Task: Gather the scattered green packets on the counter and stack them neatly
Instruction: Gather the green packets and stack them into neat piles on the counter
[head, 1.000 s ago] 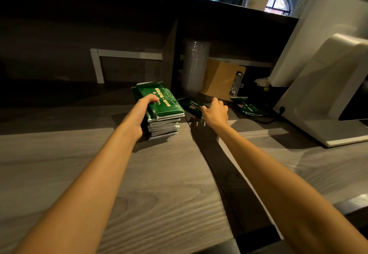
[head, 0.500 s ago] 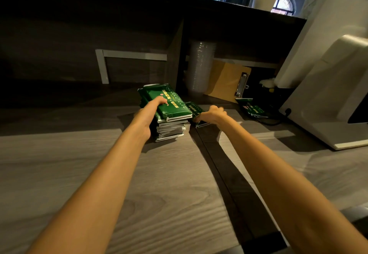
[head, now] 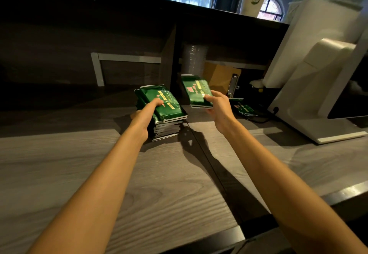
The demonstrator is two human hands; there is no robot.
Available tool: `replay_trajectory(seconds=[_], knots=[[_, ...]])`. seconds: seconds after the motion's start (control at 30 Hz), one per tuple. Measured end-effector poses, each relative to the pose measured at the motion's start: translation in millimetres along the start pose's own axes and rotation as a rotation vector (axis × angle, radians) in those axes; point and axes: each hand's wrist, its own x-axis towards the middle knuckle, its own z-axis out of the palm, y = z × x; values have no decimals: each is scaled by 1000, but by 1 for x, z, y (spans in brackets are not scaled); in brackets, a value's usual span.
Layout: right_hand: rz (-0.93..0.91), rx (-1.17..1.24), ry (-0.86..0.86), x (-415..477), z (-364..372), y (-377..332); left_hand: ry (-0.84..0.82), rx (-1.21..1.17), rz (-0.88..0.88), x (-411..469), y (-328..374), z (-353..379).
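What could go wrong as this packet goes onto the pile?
The pile sits askew at the top and the left hand steadies only one side, so a careless drop could topple it. The right hand pinches the held packet by one end; it might slip. A loose packet lies by the cable, easily missed.

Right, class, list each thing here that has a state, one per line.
stack of packets: resting on the counter, steadied by the left hand.
left hand: grips the stack, thumb on top.
held packets: above the counter, tilted.
right hand: pinches the held packets.
loose packet: lying flat, untouched.
clipboard: leaning at the back.
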Motion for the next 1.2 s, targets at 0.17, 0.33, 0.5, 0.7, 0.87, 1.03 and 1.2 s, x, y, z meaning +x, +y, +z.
replay_trajectory(seconds=[0.17, 0.33, 0.5, 0.7, 0.87, 1.03, 1.2], knots=[[-85, -266, -169, -28, 29, 2, 8, -19, 15, 4, -4, 0], [-213, -588, -191, -31, 33, 9, -23, 13, 20, 28, -16, 0], [-161, -530, -262, -25, 20, 8, -97, 13, 12, 1, -6, 18], [-140, -400, 39, 5, -28, 13, -150, 21, -14, 5, -3, 57], [-101, -1179, 137, 36, -85, 37, -175, 40, -46, 11, -5, 90], [30, -1428, 1, 55, -106, 48, -219, 89, -45, 14, -11, 114], [-45, -1501, 10, 51, -103, 47, -217, 100, -50, 11, -10, 114]])
